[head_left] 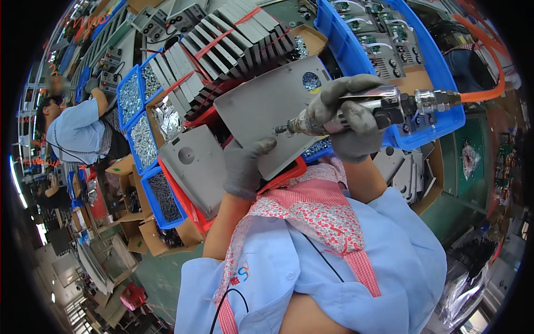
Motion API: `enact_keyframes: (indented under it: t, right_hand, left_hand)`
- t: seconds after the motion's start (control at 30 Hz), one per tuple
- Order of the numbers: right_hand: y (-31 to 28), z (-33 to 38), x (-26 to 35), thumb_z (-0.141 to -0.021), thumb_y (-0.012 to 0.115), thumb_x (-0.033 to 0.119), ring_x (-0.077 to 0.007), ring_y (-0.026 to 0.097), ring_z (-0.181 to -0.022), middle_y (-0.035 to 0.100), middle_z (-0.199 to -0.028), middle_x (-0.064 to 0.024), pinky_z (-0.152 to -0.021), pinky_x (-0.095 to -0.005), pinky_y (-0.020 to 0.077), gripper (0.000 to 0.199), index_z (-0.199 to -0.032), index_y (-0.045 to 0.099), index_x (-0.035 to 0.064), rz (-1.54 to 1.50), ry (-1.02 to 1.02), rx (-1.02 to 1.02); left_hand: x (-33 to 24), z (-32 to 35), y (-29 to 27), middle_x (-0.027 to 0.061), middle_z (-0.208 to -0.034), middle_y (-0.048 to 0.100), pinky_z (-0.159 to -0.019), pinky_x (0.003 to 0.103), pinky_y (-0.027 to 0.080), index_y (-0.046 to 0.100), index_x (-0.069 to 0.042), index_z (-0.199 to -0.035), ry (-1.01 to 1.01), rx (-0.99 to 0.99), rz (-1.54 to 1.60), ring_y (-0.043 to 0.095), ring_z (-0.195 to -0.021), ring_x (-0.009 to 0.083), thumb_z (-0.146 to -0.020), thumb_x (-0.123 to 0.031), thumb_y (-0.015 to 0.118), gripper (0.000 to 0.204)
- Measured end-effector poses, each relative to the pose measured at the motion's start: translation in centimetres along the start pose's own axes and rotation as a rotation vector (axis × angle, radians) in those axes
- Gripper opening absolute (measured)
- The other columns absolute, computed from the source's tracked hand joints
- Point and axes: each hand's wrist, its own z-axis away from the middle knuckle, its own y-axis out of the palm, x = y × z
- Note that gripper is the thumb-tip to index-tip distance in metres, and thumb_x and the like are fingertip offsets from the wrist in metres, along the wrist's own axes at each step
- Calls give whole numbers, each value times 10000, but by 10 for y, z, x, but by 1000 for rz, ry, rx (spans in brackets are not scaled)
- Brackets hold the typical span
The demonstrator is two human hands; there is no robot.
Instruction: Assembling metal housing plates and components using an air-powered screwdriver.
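In a grey glove, my right hand (353, 119) wraps round a silver air screwdriver (384, 100), which lies nearly level with its bit pointing left. An orange air hose (481, 96) runs from its back end. Under the bit a flat grey metal panel (264, 106) with a round hole near its far right corner lies tilted. My left hand (243, 171), gloved too, grips this panel's near left edge, thumb on top and fingers hidden. Left of that hand another grey metal panel (194, 167) rests on a red tray (181, 192). The bit tip is over the panel; contact cannot be made out.
Stacks of grey metal panels (228, 47) bound with red straps stand beyond. Blue bins of screws (144, 142) line the left. A large blue crate (356, 50) at the far right holds circuit-board assemblies. Below it sits a cardboard box (431, 189) of metal parts. A co-worker (80, 131) works at left.
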Motion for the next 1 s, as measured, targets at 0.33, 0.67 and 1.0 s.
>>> enact_keyframes:
  t: [0.33, 0.67, 1.0]
  right_hand:
    - [-1, 20, 9, -782, 517, -26, -188, 582, -549, 610, -697, -163, -478, -306, 497, 161, -941, 524, -50, 83, -48, -4]
    - [9, 44, 89, -747, 580, -34, -182, 645, -680, 644, -871, -135, -597, -288, 532, 244, -989, 555, -39, 18, -69, 136]
    - [32, 83, 109, -736, 586, 1, -154, 637, -772, 642, -895, -115, -636, -272, 514, 287, -1022, 559, -4, 23, 147, 301]
  left_hand:
    - [2, 14, 13, 115, -895, 648, -698, 308, 516, 614, 49, -998, -80, 76, 86, 625, -755, 187, -694, 3, 680, 315]
    - [-9, 21, 20, 107, -898, 672, -735, 301, 485, 661, 56, -967, 119, 354, -213, 620, -778, 184, -634, -52, 697, 352]
    - [6, 40, 159, 124, -1163, 525, -867, 314, 450, 376, -5, -1254, 275, 1295, -892, 540, -1015, 190, -779, -131, 671, 574]
